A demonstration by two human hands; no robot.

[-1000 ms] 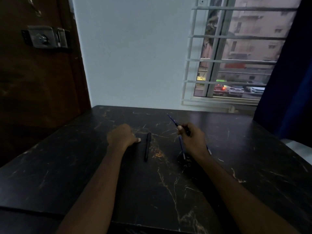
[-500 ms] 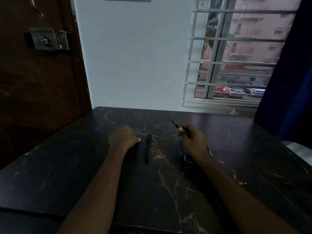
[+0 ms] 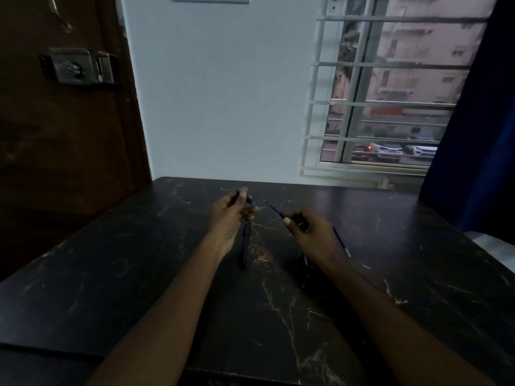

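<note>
Center of the frame, as I watch from the remote station: the left hand (image 3: 231,215) is raised above a dark marble-patterned table (image 3: 139,274), thumb and fingers pinched round a short dark piece (image 3: 249,200) with a blue end. It looks like part of a pen, though I cannot tell which part. The piece sticks out past the fingertips, pointing toward the right of the frame.

Just right of center, the right hand (image 3: 312,232) is closed on a thin blue rod (image 3: 273,209). Thumb and forefinger clamp it near its front end, and the sharp tip angles up and left toward the short dark piece. The two are near each other but apart. The rod's tail comes out behind the hand toward the lower right.

A black pen (image 3: 245,246) lies flat on the table directly below the left hand, running lengthwise toward me and untouched by either hand.

Any print on the pen parts is too small and too dim for me to read.

At upper left is a brown door (image 3: 55,135) with a metal lock (image 3: 75,66). At upper right is a barred window (image 3: 376,107), with parked cars (image 3: 384,151) outside — and a blue curtain (image 3: 479,135) at the right edge.
</note>
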